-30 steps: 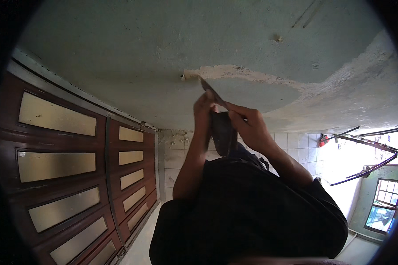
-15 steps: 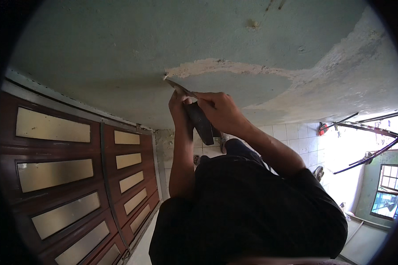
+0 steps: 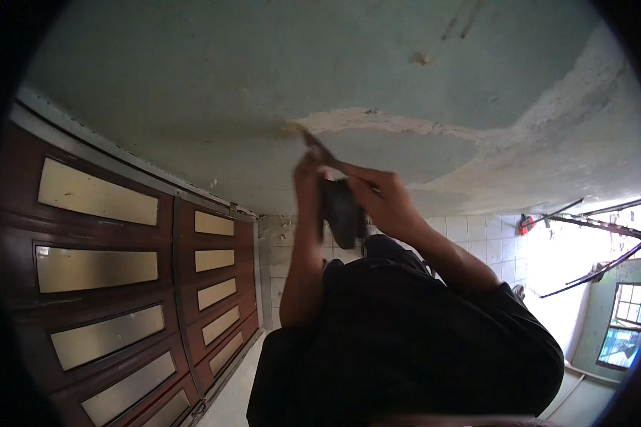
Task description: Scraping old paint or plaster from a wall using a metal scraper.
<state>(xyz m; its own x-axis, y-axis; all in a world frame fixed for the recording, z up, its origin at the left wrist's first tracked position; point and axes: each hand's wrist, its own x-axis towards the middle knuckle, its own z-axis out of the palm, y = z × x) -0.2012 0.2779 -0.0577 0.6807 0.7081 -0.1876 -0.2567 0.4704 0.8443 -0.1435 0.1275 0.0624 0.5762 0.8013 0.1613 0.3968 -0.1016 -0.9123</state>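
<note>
My right hand (image 3: 388,199) is closed around a putty knife (image 3: 322,151), its thin blade slanting up and left to the wall. The blade tip is by the left end of a pale, rough strip (image 3: 377,122) in the green-grey wall (image 3: 228,78). Close beside it, my left hand (image 3: 308,174) is closed and blurred by motion. A dark, flat, broad plate (image 3: 345,217) hangs between the hands, apparently in my left hand's grip, though the fingers around it are partly hidden. Something whitish shows near the plate's upper edge.
Brown door panels (image 3: 107,238) with pale inserts stand at the left. White tiles (image 3: 470,231) lie below the wall. At the right are a dark metal frame (image 3: 595,267) with a red part and a window (image 3: 627,320). A larger pale patch (image 3: 548,142) spreads across the wall's right side.
The whole view has shifted a little. The knife tip has moved right along the pale strip, and the white dab at its tip no longer shows. Both hands keep their hold.
</note>
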